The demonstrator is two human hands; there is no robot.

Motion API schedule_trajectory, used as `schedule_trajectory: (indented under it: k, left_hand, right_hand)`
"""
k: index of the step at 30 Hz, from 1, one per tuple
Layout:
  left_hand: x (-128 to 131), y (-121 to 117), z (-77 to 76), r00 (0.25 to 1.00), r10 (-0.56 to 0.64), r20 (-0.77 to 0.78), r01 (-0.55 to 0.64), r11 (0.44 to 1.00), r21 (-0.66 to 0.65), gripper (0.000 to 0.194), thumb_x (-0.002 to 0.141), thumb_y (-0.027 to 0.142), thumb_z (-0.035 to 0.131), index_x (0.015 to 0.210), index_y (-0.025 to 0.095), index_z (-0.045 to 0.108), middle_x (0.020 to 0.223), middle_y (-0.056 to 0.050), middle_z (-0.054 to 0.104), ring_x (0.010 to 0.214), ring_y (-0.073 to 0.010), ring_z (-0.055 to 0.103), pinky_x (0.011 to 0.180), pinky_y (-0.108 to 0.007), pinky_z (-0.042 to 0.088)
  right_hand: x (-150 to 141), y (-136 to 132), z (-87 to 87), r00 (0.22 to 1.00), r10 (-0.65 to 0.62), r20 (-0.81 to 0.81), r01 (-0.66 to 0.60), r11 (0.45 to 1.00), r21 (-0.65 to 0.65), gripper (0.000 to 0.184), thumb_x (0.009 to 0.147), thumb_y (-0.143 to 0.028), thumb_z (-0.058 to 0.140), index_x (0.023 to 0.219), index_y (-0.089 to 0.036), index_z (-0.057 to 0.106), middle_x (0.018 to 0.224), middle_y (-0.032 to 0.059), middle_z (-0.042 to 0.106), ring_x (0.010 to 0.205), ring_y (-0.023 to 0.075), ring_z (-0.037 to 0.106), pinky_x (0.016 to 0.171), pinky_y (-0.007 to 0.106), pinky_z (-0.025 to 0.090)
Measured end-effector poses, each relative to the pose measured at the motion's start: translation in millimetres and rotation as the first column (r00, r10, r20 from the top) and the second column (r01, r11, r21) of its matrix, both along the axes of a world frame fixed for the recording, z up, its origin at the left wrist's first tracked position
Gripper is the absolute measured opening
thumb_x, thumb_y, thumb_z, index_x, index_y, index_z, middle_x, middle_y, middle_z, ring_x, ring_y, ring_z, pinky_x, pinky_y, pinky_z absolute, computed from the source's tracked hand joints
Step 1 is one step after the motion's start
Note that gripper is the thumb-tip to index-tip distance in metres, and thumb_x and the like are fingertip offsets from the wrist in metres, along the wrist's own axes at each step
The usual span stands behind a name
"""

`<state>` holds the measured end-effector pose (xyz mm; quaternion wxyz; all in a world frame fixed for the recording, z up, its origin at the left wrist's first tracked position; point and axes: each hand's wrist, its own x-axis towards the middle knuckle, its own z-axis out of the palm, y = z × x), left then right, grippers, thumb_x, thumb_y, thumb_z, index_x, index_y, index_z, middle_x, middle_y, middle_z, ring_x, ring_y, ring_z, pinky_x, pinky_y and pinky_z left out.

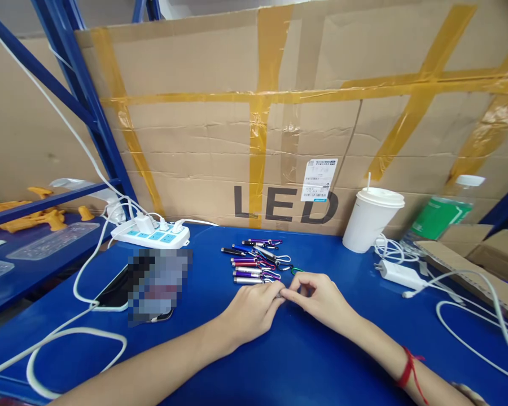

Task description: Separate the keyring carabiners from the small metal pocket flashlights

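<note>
My left hand [254, 313] is closed in a pinch over the table's near middle. My right hand [319, 296] meets it at the fingertips, thumb and index finger pinched together. Something small and greyish shows between the two hands, mostly hidden by the fingers, so its kind is unclear. Just beyond them lies a group of slim metal keychain flashlights [248, 271] in silver, purple, red, blue and black, several with carabiner clips. A green clip [297, 270] sits close behind my right hand's knuckles.
Left on the blue table [296, 361] are a white power strip [169, 239], a phone [116, 287] and a blurred-out item [161, 285]. A white cup [370, 220], a charger [400, 274], cables and a green-labelled bottle [442, 214] stand right. A large cardboard box [195, 146] walls the back.
</note>
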<state>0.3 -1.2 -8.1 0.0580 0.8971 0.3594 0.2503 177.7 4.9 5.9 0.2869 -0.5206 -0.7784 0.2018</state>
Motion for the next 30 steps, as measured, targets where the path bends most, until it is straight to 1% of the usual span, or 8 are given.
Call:
schedule_trajectory:
  k: [4, 8, 12, 14, 16, 22, 26, 30]
  left_hand:
    - [-0.3, -0.2, -0.2, 1.000, 0.019, 0.020, -0.019, 1.000, 0.008, 0.016, 0.089, 0.023, 0.035, 0.091, 0.019, 0.050, 0.080, -0.001, 0.064, 0.073, -0.0150, 0.062, 0.060, -0.022, 0.044]
    - [0.0, 0.0, 0.7, 0.997, 0.066, 0.036, -0.067, 0.997, 0.025, 0.016, 0.088, 0.024, 0.037, 0.091, 0.019, 0.051, 0.079, -0.002, 0.065, 0.071, -0.0166, 0.063, 0.058, -0.023, 0.044]
    - [1.1, 0.8, 3.1, 0.992, 0.092, 0.085, -0.094, 0.995, 0.016, 0.017, 0.087, 0.024, 0.039, 0.095, 0.019, 0.052, 0.083, -0.002, 0.066, 0.074, -0.0172, 0.063, 0.061, -0.024, 0.046]
    - [1.6, 1.4, 5.3, 0.990, 0.093, 0.108, -0.094, 0.996, 0.005, 0.018, 0.087, 0.024, 0.039, 0.097, 0.019, 0.053, 0.085, -0.002, 0.066, 0.076, -0.0169, 0.064, 0.063, -0.024, 0.046]
    - [2.0, 1.9, 7.2, 0.988, 0.097, 0.123, -0.098, 0.995, -0.004, 0.020, 0.088, 0.024, 0.038, 0.099, 0.020, 0.053, 0.087, -0.002, 0.067, 0.078, -0.0166, 0.064, 0.066, -0.024, 0.047]
    - [1.3, 4.4, 6.4, 0.986, 0.107, 0.127, -0.109, 0.994, 0.011, 0.021, 0.088, 0.025, 0.039, 0.102, 0.022, 0.054, 0.095, -0.001, 0.066, 0.083, -0.0148, 0.063, 0.070, -0.023, 0.048]
    - [1.0, 6.5, 4.5, 0.981, 0.124, 0.147, -0.129, 0.991, 0.025, 0.022, 0.088, 0.026, 0.039, 0.102, 0.024, 0.055, 0.098, -0.001, 0.065, 0.085, -0.0134, 0.062, 0.073, -0.022, 0.048]
    - [1.2, 7.7, 5.7, 0.979, 0.114, 0.169, -0.112, 0.993, -0.024, 0.020, 0.088, 0.027, 0.040, 0.100, 0.024, 0.055, 0.100, 0.000, 0.065, 0.089, -0.0138, 0.061, 0.078, -0.024, 0.047]
  right_hand:
    - [-2.3, -0.8, 0.7, 1.000, -0.004, 0.011, 0.004, 1.000, -0.001, 0.035, 0.075, -0.049, 0.052, 0.061, -0.018, 0.060, 0.053, -0.0022, 0.055, 0.047, 0.0084, 0.046, 0.046, 0.020, 0.032]
    - [-3.4, -2.8, 3.7, 1.000, -0.020, -0.020, 0.020, 0.999, 0.042, 0.032, 0.076, -0.048, 0.052, 0.064, -0.019, 0.061, 0.057, -0.0017, 0.058, 0.047, 0.0083, 0.048, 0.046, 0.020, 0.034]
    - [-2.8, -2.0, 4.5, 0.991, -0.004, -0.132, 0.009, 0.999, 0.033, 0.026, 0.075, -0.045, 0.054, 0.078, -0.020, 0.063, 0.068, -0.0005, 0.062, 0.048, 0.0080, 0.051, 0.046, 0.020, 0.039]
    - [-2.4, -0.5, 3.5, 0.977, 0.025, -0.211, -0.026, 1.000, -0.005, 0.028, 0.075, -0.043, 0.054, 0.090, -0.021, 0.063, 0.076, 0.0007, 0.064, 0.046, 0.0074, 0.051, 0.044, 0.020, 0.040]
    - [-1.9, 1.0, 2.3, 0.959, 0.057, -0.279, -0.073, 0.996, -0.045, 0.031, 0.076, -0.042, 0.055, 0.095, -0.020, 0.062, 0.079, 0.0023, 0.064, 0.043, 0.0067, 0.051, 0.043, 0.020, 0.041]
    - [0.3, 4.1, 0.6, 0.900, 0.116, -0.421, -0.159, 0.985, -0.069, 0.031, 0.072, -0.042, 0.060, 0.086, -0.015, 0.067, 0.088, 0.0069, 0.063, 0.041, 0.0045, 0.048, 0.040, 0.020, 0.041]
    - [1.7, 5.6, -0.9, 0.885, 0.134, -0.445, -0.180, 0.982, -0.063, 0.030, 0.072, -0.041, 0.061, 0.085, -0.015, 0.068, 0.089, 0.0070, 0.062, 0.041, 0.0041, 0.048, 0.039, 0.020, 0.042]
    - [2.4, 6.3, -2.1, 0.879, 0.143, -0.455, -0.178, 0.983, -0.035, 0.027, 0.072, -0.040, 0.062, 0.081, -0.015, 0.069, 0.084, 0.0058, 0.062, 0.040, 0.0039, 0.048, 0.039, 0.020, 0.042]
